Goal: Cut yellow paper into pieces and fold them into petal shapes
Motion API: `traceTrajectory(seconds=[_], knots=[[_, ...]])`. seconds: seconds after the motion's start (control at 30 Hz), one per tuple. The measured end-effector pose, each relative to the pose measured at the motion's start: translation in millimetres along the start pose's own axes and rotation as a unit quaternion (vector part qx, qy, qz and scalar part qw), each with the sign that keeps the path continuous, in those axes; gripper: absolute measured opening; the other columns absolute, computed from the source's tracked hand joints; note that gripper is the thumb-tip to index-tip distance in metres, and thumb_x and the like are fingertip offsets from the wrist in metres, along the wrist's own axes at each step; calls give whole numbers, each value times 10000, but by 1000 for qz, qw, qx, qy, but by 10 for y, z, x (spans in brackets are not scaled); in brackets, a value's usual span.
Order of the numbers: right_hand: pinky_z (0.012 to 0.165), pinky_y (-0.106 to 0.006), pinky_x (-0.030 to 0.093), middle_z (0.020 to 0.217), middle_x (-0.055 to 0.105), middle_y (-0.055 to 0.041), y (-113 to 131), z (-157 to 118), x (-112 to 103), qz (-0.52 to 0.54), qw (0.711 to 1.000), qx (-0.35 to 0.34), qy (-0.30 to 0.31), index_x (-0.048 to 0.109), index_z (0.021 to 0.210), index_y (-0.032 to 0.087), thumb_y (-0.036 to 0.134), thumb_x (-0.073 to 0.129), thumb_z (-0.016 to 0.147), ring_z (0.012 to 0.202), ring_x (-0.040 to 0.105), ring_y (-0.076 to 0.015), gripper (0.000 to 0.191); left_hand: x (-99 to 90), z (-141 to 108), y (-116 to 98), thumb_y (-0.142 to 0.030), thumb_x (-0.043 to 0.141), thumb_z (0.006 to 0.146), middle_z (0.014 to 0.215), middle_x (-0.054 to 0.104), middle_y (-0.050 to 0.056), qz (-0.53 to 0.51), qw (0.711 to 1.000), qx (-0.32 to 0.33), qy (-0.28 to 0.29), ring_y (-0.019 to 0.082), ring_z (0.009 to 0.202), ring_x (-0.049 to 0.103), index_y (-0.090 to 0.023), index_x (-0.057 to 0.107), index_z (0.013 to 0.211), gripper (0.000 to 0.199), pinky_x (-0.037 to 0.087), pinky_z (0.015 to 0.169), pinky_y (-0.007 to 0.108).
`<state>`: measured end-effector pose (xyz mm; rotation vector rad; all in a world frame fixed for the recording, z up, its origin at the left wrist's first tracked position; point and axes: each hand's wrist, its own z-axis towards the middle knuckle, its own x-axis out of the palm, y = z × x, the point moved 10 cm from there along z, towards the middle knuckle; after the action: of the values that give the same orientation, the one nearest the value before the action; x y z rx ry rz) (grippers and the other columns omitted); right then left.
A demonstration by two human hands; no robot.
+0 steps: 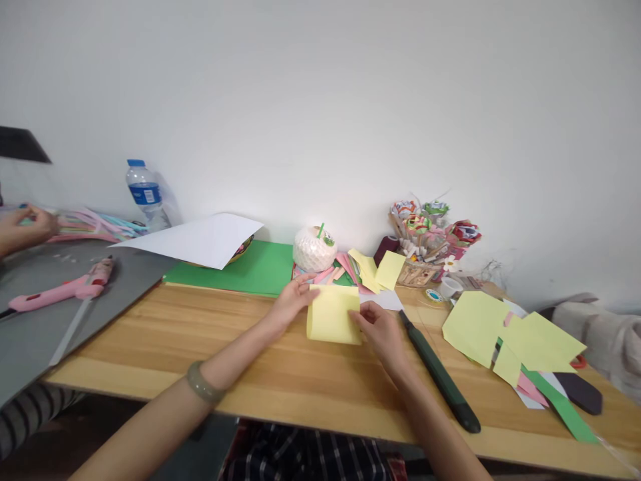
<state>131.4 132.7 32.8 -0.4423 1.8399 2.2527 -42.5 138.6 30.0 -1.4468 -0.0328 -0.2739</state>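
Note:
A piece of yellow paper (333,315), bent over into a loose fold with its curve on the left, is held just over the wooden table (200,347). My left hand (294,298) pinches its upper left part, thumb on the near face. At the right edge my right hand (379,327) grips the paper between thumb and fingers. A dark green long-handled tool (443,377) lies to the right of my right hand. Beyond the paper are yellow paper pieces (390,270) and pink strips (345,262).
A green sheet (263,267), a foam-netted round object (314,250) and a basket of wrapped flowers (418,272) line the wall. Yellow scraps (475,324) lie right. Left are a pink glue gun (65,292), a water bottle (145,194), white paper (200,242) and another person's hand (30,224).

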Motion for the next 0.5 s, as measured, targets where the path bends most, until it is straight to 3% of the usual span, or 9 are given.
traceTrajectory(seconds=[0.1,0.2,0.37,0.5], knots=[[604,-295,465,768,633,-23,-20,-26,25,56,998,6,1,549,954,196,498,617,703,686,597,-176,399,8,-24,13,-294,805,531,886,677,60,-18,1000,-7,-11,199,808,641,-144,495,1142,701,482,702,280],[624,-309,482,771,645,-14,-12,-52,4,89,996,17,1,516,1133,204,501,647,689,712,614,-185,550,34,-44,46,-290,808,517,815,690,41,-29,999,-22,-13,189,733,649,-143,515,1105,673,491,661,286],[678,-319,486,775,683,-45,3,-82,-10,119,992,34,15,666,814,170,502,675,668,737,624,-198,362,25,-83,64,-342,819,499,693,681,21,-21,999,-42,-27,177,622,643,-140,593,831,450,473,573,260],[683,-310,479,797,698,-42,1,-110,-28,133,990,33,10,685,775,178,480,688,666,730,623,-189,321,13,-120,44,-379,799,532,698,679,25,-22,998,-47,-41,176,628,640,-139,597,850,447,469,593,268]])
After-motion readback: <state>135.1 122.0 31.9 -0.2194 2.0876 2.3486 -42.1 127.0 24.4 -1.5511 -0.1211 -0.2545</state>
